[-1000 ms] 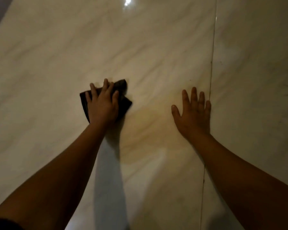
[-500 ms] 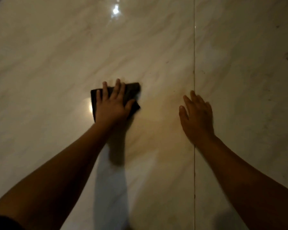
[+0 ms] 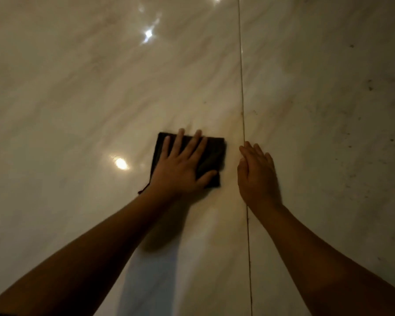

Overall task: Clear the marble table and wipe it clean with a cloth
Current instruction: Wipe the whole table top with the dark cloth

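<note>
The pale, veined marble table [image 3: 78,99] fills the whole view. A dark folded cloth [image 3: 212,153] lies flat on it near the middle. My left hand [image 3: 180,167] presses down on the cloth with straight, spread fingers, covering its left half. My right hand [image 3: 257,174] rests flat on the marble just right of the cloth, fingers straight and together, lying across a thin dark seam [image 3: 242,87] between two slabs. The two hands are a small gap apart.
Small dark specks [image 3: 369,87] dot the slab right of the seam. Bright light reflections [image 3: 121,164] shine on the glossy left slab. A loose thread [image 3: 144,189] hangs from the cloth's lower left corner.
My left hand has slid the cloth to the right, closer to the seam and my right hand. The right hand has stayed flat on the seam, its fingers drawn together.
</note>
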